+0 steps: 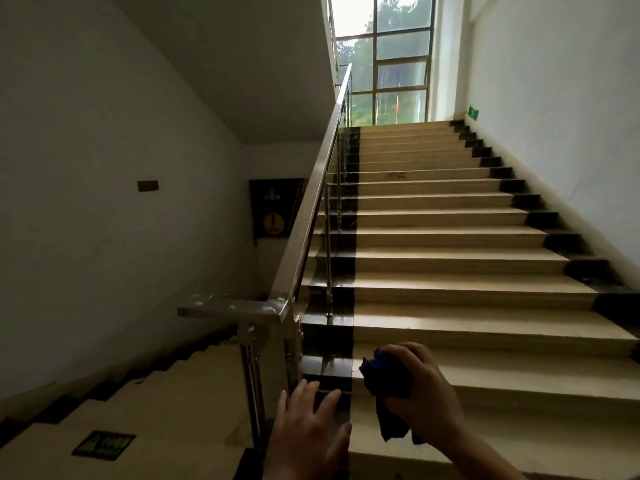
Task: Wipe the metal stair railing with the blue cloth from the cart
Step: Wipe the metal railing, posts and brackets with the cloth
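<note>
From the head camera, the view looks up a flight of beige stairs (450, 237) with dark edge bands, climbing toward a tall window (391, 57) at twelve o'clock. The metal stair railing (311, 199) runs diagonally from a flat, horizontal end section at about nine o'clock of centre up toward the window, its top surface dull and speckled with pale marks near the lower corner. Slim metal posts (328, 251) stand under the handrail along the stair edge, and thicker posts carry the flat end section. At five o'clock the right hand (422, 389) is closed around the bunched blue cloth (386, 382), fingers wrapped over the top, with a tail of the cloth hanging below the palm. The cloth is held in the air in front of the lowest steps, to the right of the railing's end and not touching it. At six o'clock the left hand (308, 434) is spread wide with fingers apart, holding nothing, raised just beside the lower posts and apart from them. A dark poster (275, 207) hangs on the far wall at nine o'clock, a small green exit sign (472, 112) sits on the right wall at one o'clock, and a green floor marker (103, 444) lies at seven o'clock.
</note>
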